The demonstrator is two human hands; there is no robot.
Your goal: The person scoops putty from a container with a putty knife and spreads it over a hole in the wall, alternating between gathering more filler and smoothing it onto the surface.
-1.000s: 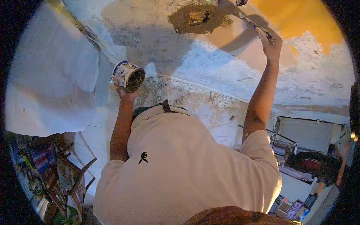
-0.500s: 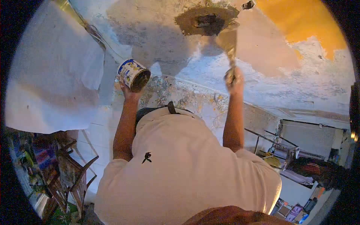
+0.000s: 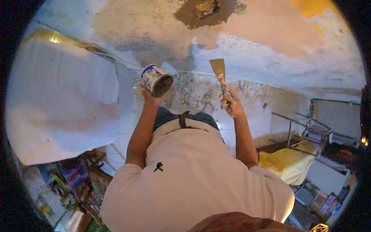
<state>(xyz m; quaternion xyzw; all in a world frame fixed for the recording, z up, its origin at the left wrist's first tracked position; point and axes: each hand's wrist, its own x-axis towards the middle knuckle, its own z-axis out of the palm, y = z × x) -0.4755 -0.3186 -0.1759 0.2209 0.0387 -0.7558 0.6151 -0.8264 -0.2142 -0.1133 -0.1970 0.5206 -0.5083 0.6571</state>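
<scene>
My left hand (image 3: 148, 96) grips a small white and blue can (image 3: 156, 80), tilted so its dark open mouth faces right. My right hand (image 3: 232, 103) holds the handle of a putty knife (image 3: 219, 75) with its wide blade pointing up. The blade hangs a short way to the right of the can, apart from it. High on the peeling wall sits a dark wet patch of filler (image 3: 205, 12), well above both hands. My light shirt (image 3: 193, 178) fills the lower middle.
A white cloth (image 3: 62, 96) covers something large on the left. A yellow cloth (image 3: 288, 164) lies over a metal frame on the right, with small boxes below it. Colourful clutter fills the lower left corner (image 3: 65, 181).
My right hand has come down from the dark patch with the putty knife, to chest height beside the can. The view has tilted down, and the yellow cloth has come into sight.
</scene>
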